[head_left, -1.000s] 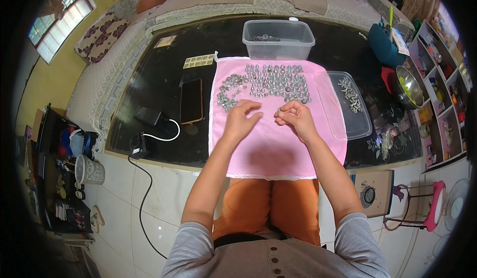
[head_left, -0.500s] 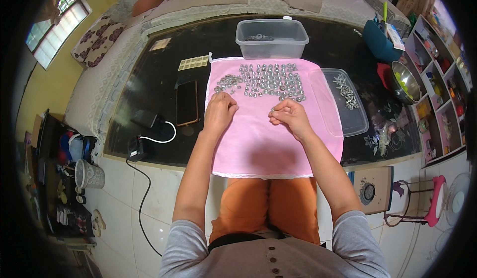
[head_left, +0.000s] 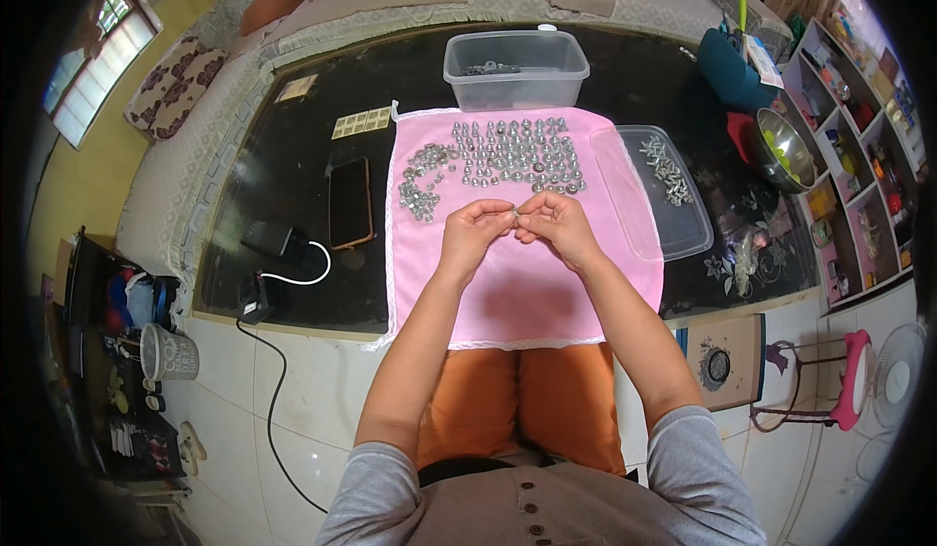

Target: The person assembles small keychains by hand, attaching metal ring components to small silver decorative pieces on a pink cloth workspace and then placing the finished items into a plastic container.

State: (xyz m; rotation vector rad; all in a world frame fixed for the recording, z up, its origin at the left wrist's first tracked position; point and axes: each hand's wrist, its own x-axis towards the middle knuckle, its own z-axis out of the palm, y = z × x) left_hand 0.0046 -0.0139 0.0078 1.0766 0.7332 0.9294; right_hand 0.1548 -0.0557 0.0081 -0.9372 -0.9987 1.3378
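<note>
My left hand [head_left: 474, 234] and my right hand [head_left: 556, 229] meet fingertip to fingertip over a pink cloth [head_left: 439, 302]. Between their pinched fingers sits a small silvery metal piece [head_left: 516, 213], mostly covered, so its exact kind is unclear. Just beyond the hands stand rows of small silver cone-like metal pieces [head_left: 517, 151]. To their left lies a loose, curved heap of small shiny metal parts [head_left: 420, 200]. On the right, a clear plastic lid [head_left: 644, 239] overlaps the cloth and carries a pile of small silver screw-like parts [head_left: 668, 170].
Behind the cloth is a clear plastic tub [head_left: 517, 87] with dark pieces inside. Left of it lie a phone [head_left: 351, 204], a cream sectioned card [head_left: 362, 122] and a black adapter [head_left: 273, 241] with a white cable. A metal bowl [head_left: 795, 165] and teal bag [head_left: 732, 78] stand at right.
My left hand has left the heap on the left and come across to my right hand, which moved slightly inward. The heap is now uncovered. The whole view shifted a little.
</note>
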